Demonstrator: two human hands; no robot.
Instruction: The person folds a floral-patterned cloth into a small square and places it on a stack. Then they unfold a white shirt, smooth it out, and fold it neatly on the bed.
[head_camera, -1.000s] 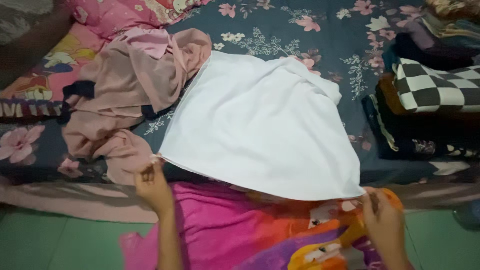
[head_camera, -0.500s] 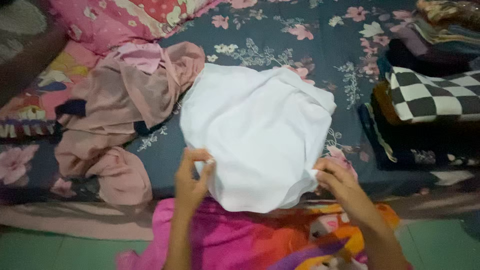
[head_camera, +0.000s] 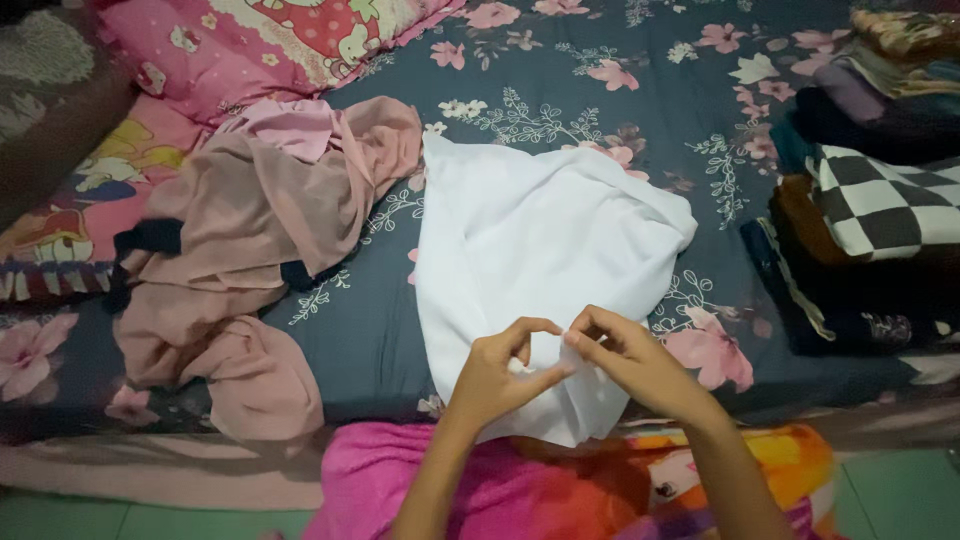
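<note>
**Bringing the two corners of the white cloth together**

Pinching at the near edge of the plain white woven cloth (head_camera: 540, 250), your left hand (head_camera: 500, 375) and right hand (head_camera: 630, 365) meet over it, fingertips touching, each thumb and forefinger pressed on what looks like a corner of the fabric. The cloth lies doubled on the bed, its near end hanging just over the edge toward you. You seem to be at the fold itself: corners matched, the halves not yet laid flat. The next move calls for keeping both corners aligned and lowering them evenly, so the fold does not skew.

Nearer than the cloth, a bright pink and orange cartoon-print blanket (head_camera: 520, 490) covers your lap. Under the cloth, the dark blue flowered bedsheet (head_camera: 560, 60) spreads across the bed. Left of the cloth sits a heap of crumpled dusty-pink garments (head_camera: 260, 220); right of it, a stack of folded clothes topped by a black-and-white checked piece (head_camera: 885, 205). Beyond the cloth, to the left, lies a pink cartoon-print pillow (head_camera: 270, 40).
</note>
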